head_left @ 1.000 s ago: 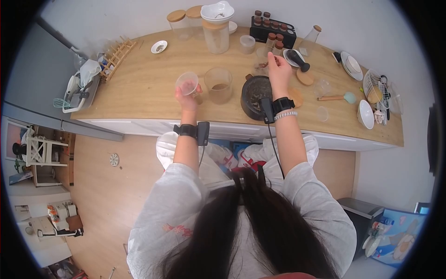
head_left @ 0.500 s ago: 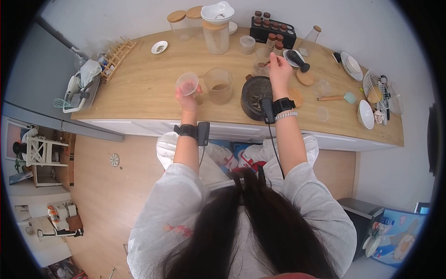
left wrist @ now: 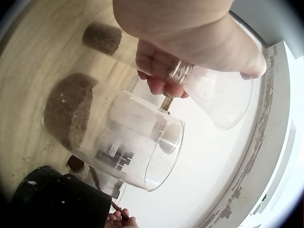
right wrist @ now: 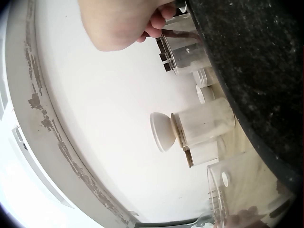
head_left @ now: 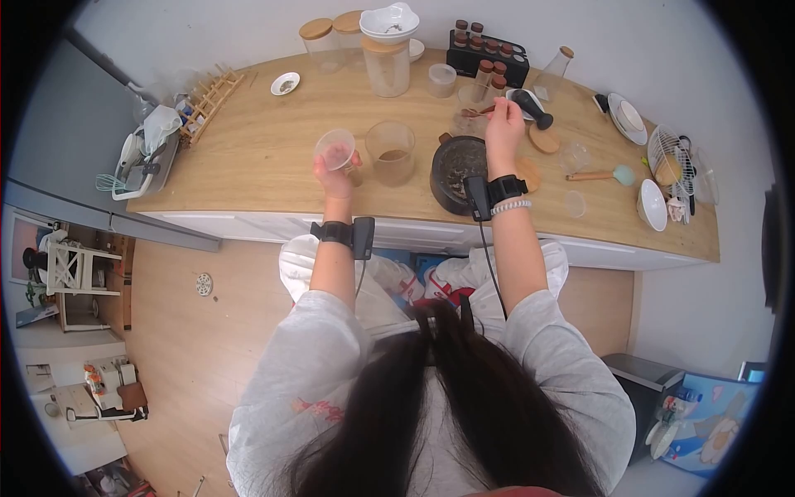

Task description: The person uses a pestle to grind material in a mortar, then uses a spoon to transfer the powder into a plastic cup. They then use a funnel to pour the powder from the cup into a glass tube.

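Note:
My left hand [head_left: 334,177] grips a small glass bottle [left wrist: 102,38] by its threaded neck, with a clear funnel [left wrist: 225,97] in its mouth. Brown powder fills the bottom of that bottle. Just to its right stands a wide glass jar [head_left: 391,149], also part filled with brown powder. My right hand [head_left: 504,137] pinches the handle of a slim dark brown spoon [head_left: 478,112]. The spoon reaches over a clear glass container [right wrist: 189,59] behind the black mortar [head_left: 445,189]; its tip is blurred. Dark grains lie in the mortar, below the right wrist.
A black pestle [head_left: 532,109] rests on a white dish at the right. Wooden lids [head_left: 544,138], a spatula [head_left: 623,174] and a wire basket [head_left: 665,149] lie further right. A spice rack [head_left: 487,60] and lidded jars [head_left: 387,70] stand along the wall.
My right hand, with the spoon, has shifted slightly right and back toward me over the last second. The left hand and its bottle and funnel stay where they were.

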`<state>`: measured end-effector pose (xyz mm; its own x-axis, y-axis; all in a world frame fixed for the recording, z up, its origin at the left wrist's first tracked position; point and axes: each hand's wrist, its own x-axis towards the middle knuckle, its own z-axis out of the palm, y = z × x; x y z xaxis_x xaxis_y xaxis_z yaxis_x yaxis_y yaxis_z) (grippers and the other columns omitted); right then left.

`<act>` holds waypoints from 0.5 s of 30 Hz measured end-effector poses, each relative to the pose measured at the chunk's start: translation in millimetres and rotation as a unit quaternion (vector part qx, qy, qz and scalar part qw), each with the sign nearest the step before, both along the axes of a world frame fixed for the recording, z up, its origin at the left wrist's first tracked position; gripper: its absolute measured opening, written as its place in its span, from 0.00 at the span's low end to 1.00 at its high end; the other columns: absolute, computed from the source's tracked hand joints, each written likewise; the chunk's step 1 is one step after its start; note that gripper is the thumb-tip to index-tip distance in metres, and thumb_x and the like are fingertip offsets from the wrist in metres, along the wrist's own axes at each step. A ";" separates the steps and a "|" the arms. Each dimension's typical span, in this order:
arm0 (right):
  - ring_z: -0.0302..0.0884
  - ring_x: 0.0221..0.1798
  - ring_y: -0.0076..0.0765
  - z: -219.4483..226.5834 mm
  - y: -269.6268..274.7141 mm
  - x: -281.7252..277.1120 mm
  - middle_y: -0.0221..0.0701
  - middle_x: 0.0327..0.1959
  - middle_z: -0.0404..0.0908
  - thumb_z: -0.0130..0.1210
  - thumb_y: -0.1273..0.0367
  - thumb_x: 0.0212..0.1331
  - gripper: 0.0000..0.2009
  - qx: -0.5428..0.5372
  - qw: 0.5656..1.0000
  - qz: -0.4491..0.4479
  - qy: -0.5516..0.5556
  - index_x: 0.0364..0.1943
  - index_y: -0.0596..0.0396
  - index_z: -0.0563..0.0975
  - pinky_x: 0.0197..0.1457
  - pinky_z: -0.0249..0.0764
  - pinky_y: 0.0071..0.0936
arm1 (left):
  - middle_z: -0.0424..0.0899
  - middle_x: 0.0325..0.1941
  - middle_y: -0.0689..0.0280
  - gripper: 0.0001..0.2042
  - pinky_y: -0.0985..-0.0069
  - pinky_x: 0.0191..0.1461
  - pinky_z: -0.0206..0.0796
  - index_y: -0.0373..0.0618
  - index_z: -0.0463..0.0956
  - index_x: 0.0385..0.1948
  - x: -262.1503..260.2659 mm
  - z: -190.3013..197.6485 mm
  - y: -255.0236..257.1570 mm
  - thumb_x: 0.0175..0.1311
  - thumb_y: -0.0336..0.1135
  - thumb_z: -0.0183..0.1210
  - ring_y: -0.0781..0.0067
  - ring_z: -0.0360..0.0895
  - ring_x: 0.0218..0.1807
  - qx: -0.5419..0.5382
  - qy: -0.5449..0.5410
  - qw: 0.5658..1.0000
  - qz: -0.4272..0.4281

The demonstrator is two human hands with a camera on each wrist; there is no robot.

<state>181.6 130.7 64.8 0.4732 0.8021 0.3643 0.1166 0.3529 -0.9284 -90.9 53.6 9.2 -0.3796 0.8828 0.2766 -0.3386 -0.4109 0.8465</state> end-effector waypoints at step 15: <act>0.66 0.25 0.20 -1.1 -0.4 -0.7 0.27 0.21 0.73 0.50 0.65 0.60 0.12 0.003 0.998 -0.004 -0.056 0.33 0.62 0.75 0.31 0.66 0.21 | 0.71 0.16 0.62 0.32 0.74 0.30 0.59 0.38 0.71 0.23 0.0 -1.4 0.7 0.53 0.63 0.29 0.67 0.69 0.23 -0.004 0.001 1.000 0.001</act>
<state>180.9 130.2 63.7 0.4365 0.7956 0.4202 0.2222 0.3572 -0.9072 -90.9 54.3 7.8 -0.3802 0.8847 0.2696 -0.3366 -0.4039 0.8506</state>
